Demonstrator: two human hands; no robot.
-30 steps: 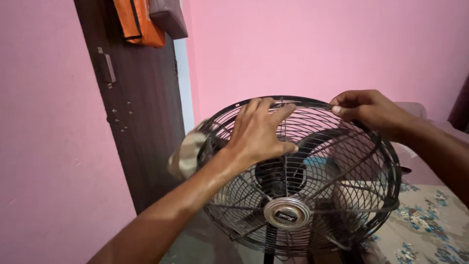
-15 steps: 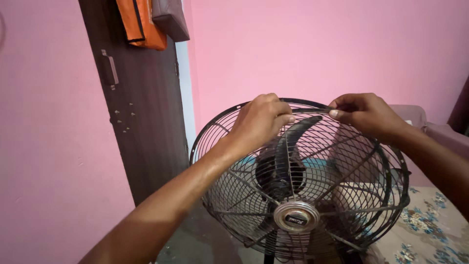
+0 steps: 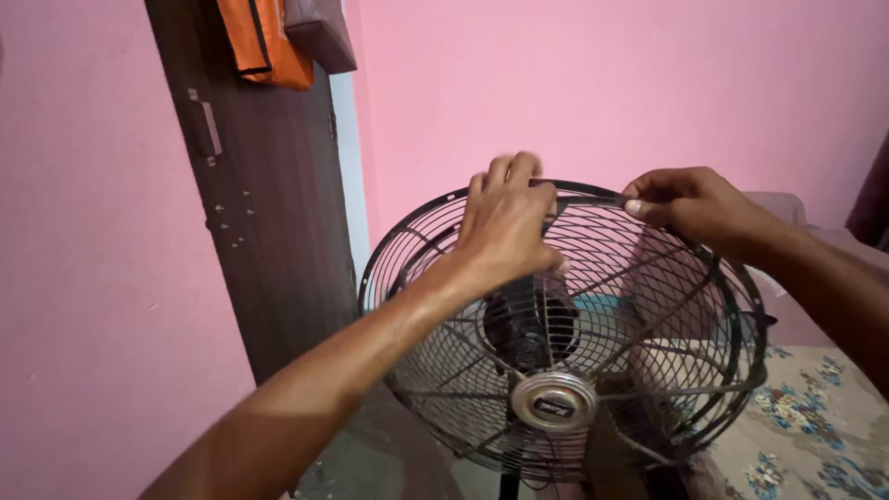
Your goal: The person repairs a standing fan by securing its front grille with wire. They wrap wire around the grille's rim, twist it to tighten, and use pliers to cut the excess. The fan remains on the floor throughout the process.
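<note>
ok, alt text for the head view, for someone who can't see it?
Two bare hands work at the top rim of a round black wire-guard pedestal fan: the left hand lies over the guard's upper edge, the right hand pinches the rim. Behind stand a pink wall and a dark brown wooden door with an orange bag hanging on it.

Door (image 3: 269, 231) left of fan (image 3: 565, 361)

Both hands, left hand (image 3: 505, 222) and right hand (image 3: 690, 206), on the fan's wire guard (image 3: 648, 370).
</note>
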